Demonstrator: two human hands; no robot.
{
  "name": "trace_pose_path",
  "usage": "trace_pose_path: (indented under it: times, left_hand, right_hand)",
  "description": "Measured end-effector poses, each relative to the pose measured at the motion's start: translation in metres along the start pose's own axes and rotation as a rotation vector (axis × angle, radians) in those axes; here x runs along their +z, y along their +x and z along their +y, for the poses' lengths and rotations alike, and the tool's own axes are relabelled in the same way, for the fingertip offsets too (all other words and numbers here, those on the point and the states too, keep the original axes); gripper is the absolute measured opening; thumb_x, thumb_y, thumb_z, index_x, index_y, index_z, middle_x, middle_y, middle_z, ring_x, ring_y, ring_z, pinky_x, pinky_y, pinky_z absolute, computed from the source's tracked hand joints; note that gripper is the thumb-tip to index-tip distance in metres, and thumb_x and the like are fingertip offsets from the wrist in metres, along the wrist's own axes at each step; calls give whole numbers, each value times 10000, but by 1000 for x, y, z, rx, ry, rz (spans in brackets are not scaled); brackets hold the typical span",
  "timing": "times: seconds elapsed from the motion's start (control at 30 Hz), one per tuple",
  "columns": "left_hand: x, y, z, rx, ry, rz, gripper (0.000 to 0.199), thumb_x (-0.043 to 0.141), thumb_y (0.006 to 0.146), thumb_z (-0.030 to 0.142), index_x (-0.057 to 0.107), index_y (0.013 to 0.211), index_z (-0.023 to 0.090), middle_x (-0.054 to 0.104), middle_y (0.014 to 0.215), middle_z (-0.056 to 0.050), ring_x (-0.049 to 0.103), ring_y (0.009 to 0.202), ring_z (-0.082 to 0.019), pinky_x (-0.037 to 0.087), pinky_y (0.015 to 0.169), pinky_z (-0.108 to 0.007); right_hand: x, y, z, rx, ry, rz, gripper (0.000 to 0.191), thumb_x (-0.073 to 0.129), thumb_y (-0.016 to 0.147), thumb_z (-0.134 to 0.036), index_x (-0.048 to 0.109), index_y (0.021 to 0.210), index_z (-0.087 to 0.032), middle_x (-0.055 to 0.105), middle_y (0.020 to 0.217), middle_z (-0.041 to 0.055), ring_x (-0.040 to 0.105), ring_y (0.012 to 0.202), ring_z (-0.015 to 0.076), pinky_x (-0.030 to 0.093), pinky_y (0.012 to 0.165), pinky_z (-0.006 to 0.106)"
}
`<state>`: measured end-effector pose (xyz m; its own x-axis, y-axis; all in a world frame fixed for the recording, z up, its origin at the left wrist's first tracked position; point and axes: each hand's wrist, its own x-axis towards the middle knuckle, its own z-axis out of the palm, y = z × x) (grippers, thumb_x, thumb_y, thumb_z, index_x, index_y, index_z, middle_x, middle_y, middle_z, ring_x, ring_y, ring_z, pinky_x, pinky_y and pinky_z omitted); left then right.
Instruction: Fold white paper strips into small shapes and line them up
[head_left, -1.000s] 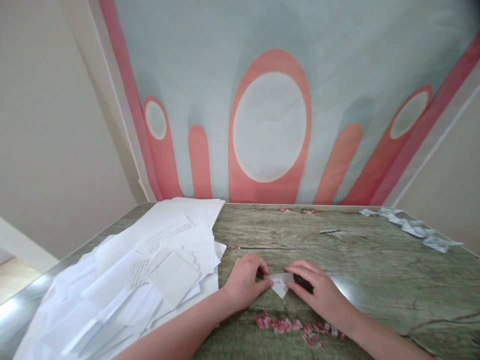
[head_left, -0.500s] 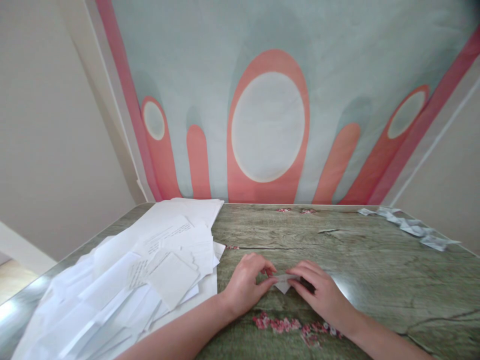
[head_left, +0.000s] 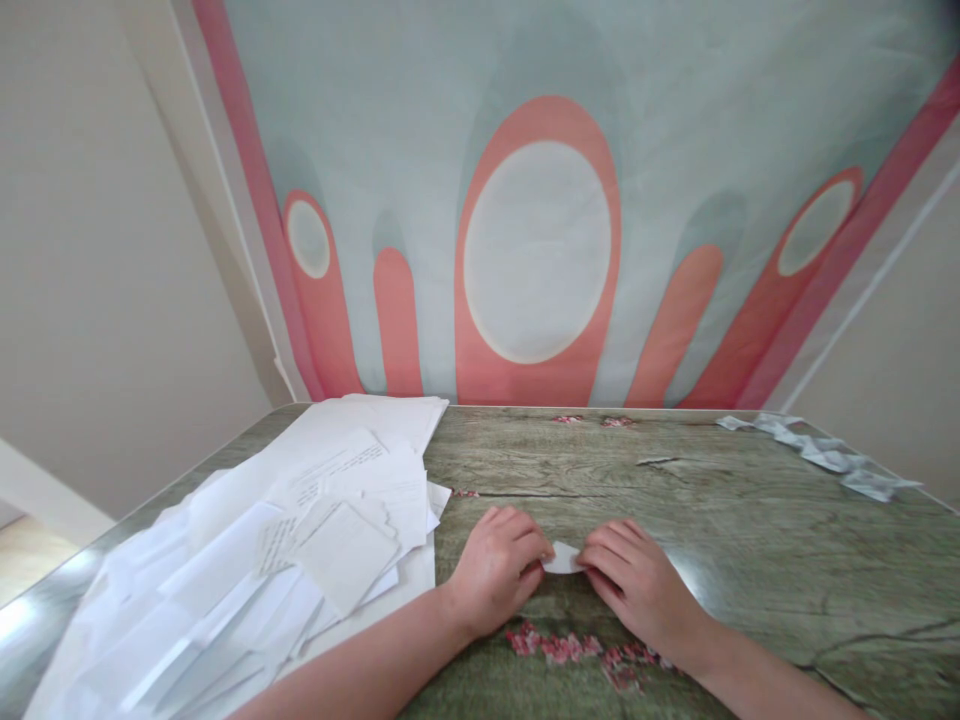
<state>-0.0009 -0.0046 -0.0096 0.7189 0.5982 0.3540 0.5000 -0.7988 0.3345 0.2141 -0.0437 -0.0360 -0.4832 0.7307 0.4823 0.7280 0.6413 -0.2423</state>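
White and small, one piece of paper (head_left: 562,559) sits just above or on the table (head_left: 525,460), its two ends pinched by the fingers of the left hand (head_left: 496,562) and right hand (head_left: 641,580). One paper heap (head_left: 349,560) lies left; several crumpled-looking pieces (head_left: 829,457), overlapping beyond counting, lie far right.

Here, from the wearer's head, the table (head_left: 540,465) is looked down on up close, the backdrop (head_left: 536,250) faced squarely beyond.

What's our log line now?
left hand: holds white paper piece | right hand: holds its other end | paper pile: at left
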Motion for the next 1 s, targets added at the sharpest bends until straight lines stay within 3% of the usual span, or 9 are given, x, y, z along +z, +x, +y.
trace_pose_path:
  times: [0.2,0.33,0.5,0.8,1.0]
  left_hand:
    - [-1,0,3,16,31,-89,73,598,794,239,597,863,216,601,898,-18,506,884,-180,344,785,-286]
    - [-2,0,5,14,32,-110,157,556,836,358,606,863,212,597,890,-34,511,874,-186,347,777,-294]
    - [-2,1,5,22,41,-121,155,502,874,302,614,829,205,600,861,-32,520,861,-180,353,777,-292]
    - [2,2,2,-60,-19,-98,112,548,842,284,599,810,189,593,863,-28,525,860,-176,373,786,-282]
    - [5,2,-1,-122,-45,-76,147,522,859,292,616,808,190,593,864,-35,529,850,-177,385,788,-287]
  right_hand:
    - [0,0,-1,-16,-41,-44,160,458,869,-120,588,816,-198,579,795,35,501,765,184,354,708,332]
    - [2,0,0,-21,-55,-68,152,462,869,-121,588,826,-195,573,798,34,493,765,185,349,709,336]
    - [1,-1,-1,-13,-17,-103,157,451,893,-156,600,866,-200,577,819,40,498,787,189,367,727,345]
    - [-5,4,-2,188,276,-97,222,421,920,-270,606,808,-216,562,806,28,532,795,174,420,736,313]
    - [-2,4,2,259,353,-94,242,429,912,-303,605,776,-207,555,809,30,528,787,170,429,711,303]
